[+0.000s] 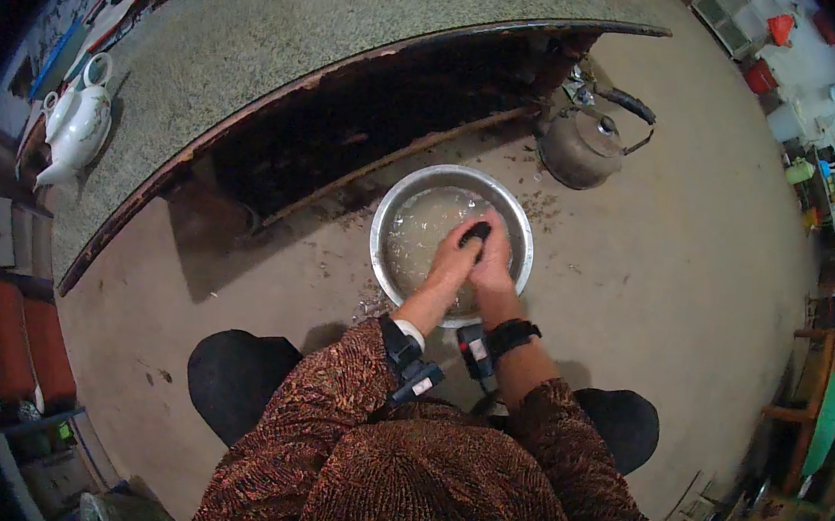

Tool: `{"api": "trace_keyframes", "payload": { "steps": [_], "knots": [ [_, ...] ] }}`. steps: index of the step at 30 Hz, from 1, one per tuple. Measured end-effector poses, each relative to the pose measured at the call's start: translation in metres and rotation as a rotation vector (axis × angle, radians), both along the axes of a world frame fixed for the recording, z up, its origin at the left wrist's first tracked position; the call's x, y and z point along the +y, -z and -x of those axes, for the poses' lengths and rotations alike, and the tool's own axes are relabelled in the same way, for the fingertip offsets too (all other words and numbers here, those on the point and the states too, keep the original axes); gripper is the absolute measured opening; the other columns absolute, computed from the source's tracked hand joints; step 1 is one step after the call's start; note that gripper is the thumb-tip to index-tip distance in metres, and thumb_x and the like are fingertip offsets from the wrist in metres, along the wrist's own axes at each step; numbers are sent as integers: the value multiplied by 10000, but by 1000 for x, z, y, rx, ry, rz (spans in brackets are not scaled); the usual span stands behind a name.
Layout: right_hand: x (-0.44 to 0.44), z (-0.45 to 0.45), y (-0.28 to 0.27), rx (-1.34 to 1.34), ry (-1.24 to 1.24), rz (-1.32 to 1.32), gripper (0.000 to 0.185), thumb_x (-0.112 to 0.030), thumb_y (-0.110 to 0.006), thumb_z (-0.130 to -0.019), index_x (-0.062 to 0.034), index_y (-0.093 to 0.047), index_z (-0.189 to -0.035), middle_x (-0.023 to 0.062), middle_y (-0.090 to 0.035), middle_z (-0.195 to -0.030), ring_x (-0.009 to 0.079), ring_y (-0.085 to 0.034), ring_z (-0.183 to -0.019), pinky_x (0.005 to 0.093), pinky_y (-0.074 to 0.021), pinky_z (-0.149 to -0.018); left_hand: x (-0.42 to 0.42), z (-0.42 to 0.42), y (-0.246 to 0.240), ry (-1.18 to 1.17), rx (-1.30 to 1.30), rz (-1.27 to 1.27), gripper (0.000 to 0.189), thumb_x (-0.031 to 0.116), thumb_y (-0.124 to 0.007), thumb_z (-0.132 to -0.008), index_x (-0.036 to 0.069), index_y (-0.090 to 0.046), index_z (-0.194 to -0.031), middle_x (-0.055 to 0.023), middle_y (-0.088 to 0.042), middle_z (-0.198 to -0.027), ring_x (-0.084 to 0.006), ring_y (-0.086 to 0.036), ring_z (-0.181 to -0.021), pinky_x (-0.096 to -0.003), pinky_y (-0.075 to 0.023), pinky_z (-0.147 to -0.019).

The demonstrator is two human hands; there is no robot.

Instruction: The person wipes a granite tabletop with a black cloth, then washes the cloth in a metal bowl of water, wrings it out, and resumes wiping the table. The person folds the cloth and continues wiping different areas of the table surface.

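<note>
A round metal basin stands on the floor in front of me, with cloudy water in it. Over its right half my left hand and my right hand are pressed together around a small dark object. The object shows between the fingers and is mostly covered, so its kind cannot be told. Both hands seem to be closed on it. The wrists cross the basin's near rim, and each bears a strapped device.
Beyond the basin stands a low table with a speckled top. A sooty metal kettle is on the floor at the basin's upper right. A white ceramic teapot sits at the table's left end. A wooden rack stands far right.
</note>
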State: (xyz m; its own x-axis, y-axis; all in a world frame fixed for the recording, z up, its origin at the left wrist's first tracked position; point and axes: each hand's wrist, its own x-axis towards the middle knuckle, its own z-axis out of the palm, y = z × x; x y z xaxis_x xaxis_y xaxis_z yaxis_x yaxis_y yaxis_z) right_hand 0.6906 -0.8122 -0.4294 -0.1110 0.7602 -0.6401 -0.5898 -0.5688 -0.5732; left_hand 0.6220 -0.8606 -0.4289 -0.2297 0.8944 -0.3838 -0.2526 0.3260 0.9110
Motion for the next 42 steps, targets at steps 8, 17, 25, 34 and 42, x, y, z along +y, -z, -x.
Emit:
{"api": "trace_keyframes", "payload": {
  "steps": [8,17,25,34,42],
  "knots": [
    [-62,61,-15,-99,-100,-226,511,-429,-463,-960,-46,-496,-1297,89,-577,-1200,232,-556,-1064,370,-440,-918,24,68,0,-165,62,-29,490,303,-578,-895,60,-518,-1316,-87,-590,-1203,-207,-549,-1083,-319,-431,-938],
    [-23,3,-24,-41,-33,-76,436,-504,-484,-934,-119,-598,-1104,47,-614,-1021,193,-572,-915,351,-458,-837,-7,11,-33,165,-78,-99,478,300,-531,-924,63,-495,-1337,-109,-526,-1312,-189,-477,-1204,-297,-363,-1016],
    [-43,59,-16,-174,-117,-55,412,-428,-556,-901,-104,-583,-1155,42,-611,-1054,173,-555,-940,325,-453,-823,12,60,-37,-104,-25,79,539,302,-529,-934,50,-421,-1399,-65,-510,-1324,-174,-501,-1142,-310,-389,-979],
    [-35,19,-40,55,-211,-218,630,-546,-528,-910,-127,-453,-1375,59,-481,-1348,182,-445,-1226,332,-361,-1024,6,25,-44,-20,-124,-216,439,427,-512,-947,65,-593,-1181,-63,-596,-1129,-187,-535,-1032,-304,-426,-905],
    [-44,61,-53,-437,-249,-584,400,-409,-485,-962,-38,-619,-1026,73,-635,-1013,177,-566,-951,309,-429,-870,18,55,-48,-498,-514,116,504,556,-467,-936,77,-625,-927,-64,-625,-913,-186,-565,-853,-318,-478,-775]
  ]
}}
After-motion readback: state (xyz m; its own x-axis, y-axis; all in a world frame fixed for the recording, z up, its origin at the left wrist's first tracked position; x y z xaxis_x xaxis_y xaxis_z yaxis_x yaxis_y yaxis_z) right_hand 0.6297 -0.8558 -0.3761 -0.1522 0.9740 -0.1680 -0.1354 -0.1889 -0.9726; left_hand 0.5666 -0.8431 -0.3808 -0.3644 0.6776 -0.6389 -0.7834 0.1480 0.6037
